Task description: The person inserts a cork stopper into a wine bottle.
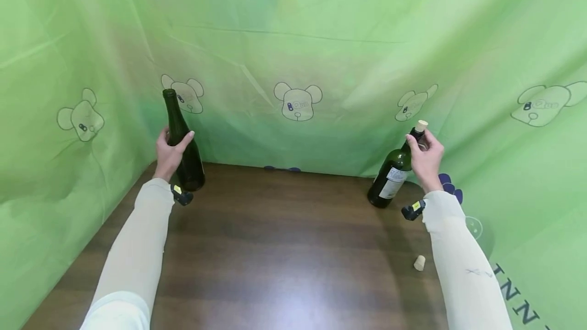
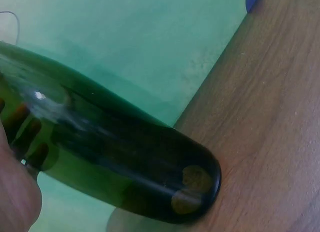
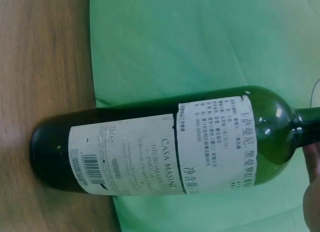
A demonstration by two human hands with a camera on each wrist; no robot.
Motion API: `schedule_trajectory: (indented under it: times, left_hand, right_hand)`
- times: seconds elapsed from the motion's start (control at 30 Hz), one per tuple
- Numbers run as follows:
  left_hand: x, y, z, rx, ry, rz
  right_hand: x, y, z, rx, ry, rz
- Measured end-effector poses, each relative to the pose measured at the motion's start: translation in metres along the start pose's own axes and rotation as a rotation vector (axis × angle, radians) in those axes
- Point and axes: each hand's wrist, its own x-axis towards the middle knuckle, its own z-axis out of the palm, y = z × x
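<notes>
My left hand (image 1: 167, 157) grips a dark green glass bottle (image 1: 189, 164) around its upper body, thumb on the near side. This bottle carries no label and its mouth has nothing in it. In the left wrist view its base meets the tabletop, and two round brownish patches show through the glass (image 2: 135, 157). On the right, my right hand (image 1: 427, 159) holds a green wine bottle (image 1: 398, 159) by the neck. White labels (image 3: 215, 142) cover part of that bottle's side. A pale cork (image 1: 421, 126) sits in its mouth, just above my fingers.
A second cork (image 1: 419, 263) lies on the brown wooden table (image 1: 284, 238), near my right forearm. Green cloth (image 1: 293, 29) printed with bear faces hangs behind the table and along both sides. Small black devices (image 1: 414, 210) are strapped at both wrists.
</notes>
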Motion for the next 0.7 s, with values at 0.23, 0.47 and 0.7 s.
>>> schedule_trajectory:
  times: [0.23,0.47,0.7]
  left_hand:
    - [-0.001,-0.011,0.003,0.049,0.036,-0.038]
    - [0.002,-0.011,0.009,0.042,0.053,-0.005]
    - [0.001,-0.007,0.009,0.06,0.056,-0.025]
  right_hand:
    - [-0.001,0.002,-0.001,0.043,-0.027,0.045]
    - [-0.011,-0.014,-0.002,0.113,-0.005,0.01]
    - [-0.009,-0.015,-0.002,0.157,0.006,0.025]
